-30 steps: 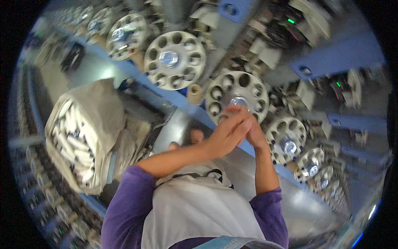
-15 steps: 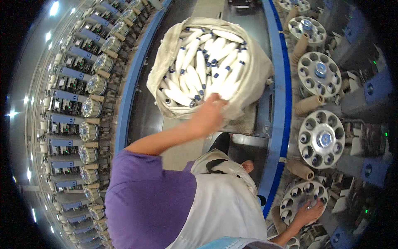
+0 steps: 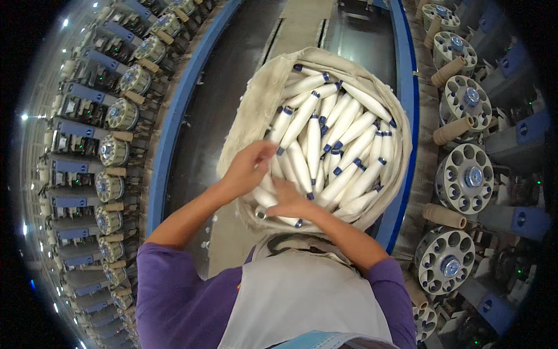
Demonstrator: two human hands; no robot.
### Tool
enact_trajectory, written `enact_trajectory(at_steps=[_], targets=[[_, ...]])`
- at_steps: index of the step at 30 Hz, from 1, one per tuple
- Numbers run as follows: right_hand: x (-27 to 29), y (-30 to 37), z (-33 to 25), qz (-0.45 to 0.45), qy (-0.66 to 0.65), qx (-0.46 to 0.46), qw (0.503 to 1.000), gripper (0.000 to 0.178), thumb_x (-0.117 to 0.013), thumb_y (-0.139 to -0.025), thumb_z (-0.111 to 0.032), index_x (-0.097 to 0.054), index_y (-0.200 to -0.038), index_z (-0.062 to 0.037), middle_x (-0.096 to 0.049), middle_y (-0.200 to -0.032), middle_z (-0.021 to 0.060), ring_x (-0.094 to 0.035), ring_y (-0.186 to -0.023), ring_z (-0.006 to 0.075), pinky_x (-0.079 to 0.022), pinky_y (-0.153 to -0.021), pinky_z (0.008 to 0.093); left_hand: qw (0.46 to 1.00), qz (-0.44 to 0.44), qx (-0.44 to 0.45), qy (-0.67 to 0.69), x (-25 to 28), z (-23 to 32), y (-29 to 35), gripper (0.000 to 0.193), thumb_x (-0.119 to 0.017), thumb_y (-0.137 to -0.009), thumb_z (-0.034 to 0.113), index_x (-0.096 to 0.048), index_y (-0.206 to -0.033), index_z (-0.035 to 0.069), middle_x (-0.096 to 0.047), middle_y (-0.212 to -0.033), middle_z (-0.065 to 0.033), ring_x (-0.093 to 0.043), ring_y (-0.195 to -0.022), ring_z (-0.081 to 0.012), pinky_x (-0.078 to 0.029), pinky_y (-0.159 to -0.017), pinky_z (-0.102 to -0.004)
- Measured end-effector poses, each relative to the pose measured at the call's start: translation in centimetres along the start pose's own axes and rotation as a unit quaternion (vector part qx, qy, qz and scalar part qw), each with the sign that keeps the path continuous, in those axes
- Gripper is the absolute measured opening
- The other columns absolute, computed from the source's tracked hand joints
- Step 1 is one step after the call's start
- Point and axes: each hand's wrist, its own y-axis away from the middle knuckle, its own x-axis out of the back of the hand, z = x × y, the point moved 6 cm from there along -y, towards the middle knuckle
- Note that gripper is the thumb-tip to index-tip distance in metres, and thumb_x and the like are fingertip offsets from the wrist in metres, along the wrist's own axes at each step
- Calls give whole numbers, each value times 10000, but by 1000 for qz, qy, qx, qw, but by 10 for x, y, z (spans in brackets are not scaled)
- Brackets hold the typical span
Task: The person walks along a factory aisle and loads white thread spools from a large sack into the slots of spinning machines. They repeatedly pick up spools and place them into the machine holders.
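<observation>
Head view: you're seemingly picking among white bobbins inside the sack. Left hand curled, right hand reaching in; I can't tell if either grasps. Lifting one calls for a mid-body grip.

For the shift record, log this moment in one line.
left hand: at open sack, grip unclear | right hand: at white bobbins, grip unclear
</observation>
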Motion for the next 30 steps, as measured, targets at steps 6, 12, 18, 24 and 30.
enact_trajectory(at_steps=[6, 12, 18, 24, 30], targets=[[-7, -15, 1, 29, -14, -80, 996, 1047, -831, -557, -298, -299, -1387, 55, -505, -1261, 285, -500, -1170, 453, -396, -1036, 446, 716, -169, -331, -592, -61, 29, -118, 441, -656, -756, 138, -608, -1191, 85, -528, -1260, -88, -391, -1317, -295, -254, -1097, -597], [59, 55, -19, -12, -30, -86, 996, 825, -812, -615, -191, -349, -1231, 101, -587, -1061, 323, -618, -990, 428, -507, -884, 441, 460, -475, -185, -727, -54, 13, -150, 571, -682, -745, 512, -653, -1197, 164, -654, -1138, -75, -541, -1184, -261, -252, -1077, -577], [110, 217, 75, 432, -161, -172, 871, 892, -787, -720, -301, -302, -1366, 77, -561, -1204, 289, -615, -1059, 343, -490, -923, 375, 949, -157, -119, -246, 1, 64, -121, 441, -710, -738, 114, -526, -1117, -18, -666, -905, -210, -685, -879, -335, -548, -767, -426], [76, 266, 85, 626, -247, -186, 716, 739, -638, -903, -381, -332, -1356, 116, -539, -1223, 311, -581, -1093, 409, -453, -947, 443, 812, -329, 206, 436, -199, 123, 2, 651, -615, -735, 24, -403, -1350, -9, -560, -1136, -110, -565, -1059, -239, -493, -873, -398], [27, 325, 107, 725, -210, -178, 631, 616, -539, -952, -218, -278, -1403, 109, -505, -1216, 302, -541, -1074, 421, -430, -936, 468, 730, -407, 260, 484, -327, 119, 20, 470, -569, -771, 213, -522, -1182, -9, -608, -981, -140, -598, -919, -265, -501, -825, -409]])
